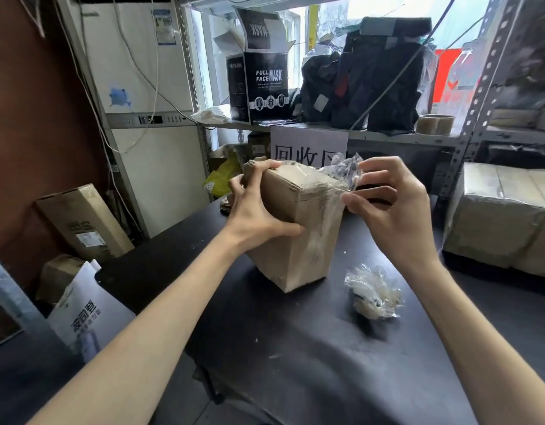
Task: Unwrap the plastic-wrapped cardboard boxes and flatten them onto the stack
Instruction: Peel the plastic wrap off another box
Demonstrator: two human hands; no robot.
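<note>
A bundle of brown cardboard boxes (pixel 305 234), partly covered in clear plastic wrap, stands upright on the black table (pixel 295 348). My left hand (pixel 259 207) grips its upper left side, fingers curled over the top edge and thumb on the front face. My right hand (pixel 390 207) pinches a loose strip of plastic wrap (pixel 344 171) pulled away from the bundle's top right corner. A crumpled ball of removed plastic (pixel 373 292) lies on the table to the right of the bundle.
Larger plastic-wrapped box bundles (pixel 504 222) sit at the table's right edge. Behind stands a metal shelf (pixel 387 136) with a black mask box (pixel 259 84), dark bags and a tape roll (pixel 435 124). Cartons (pixel 84 222) lean on the floor at left.
</note>
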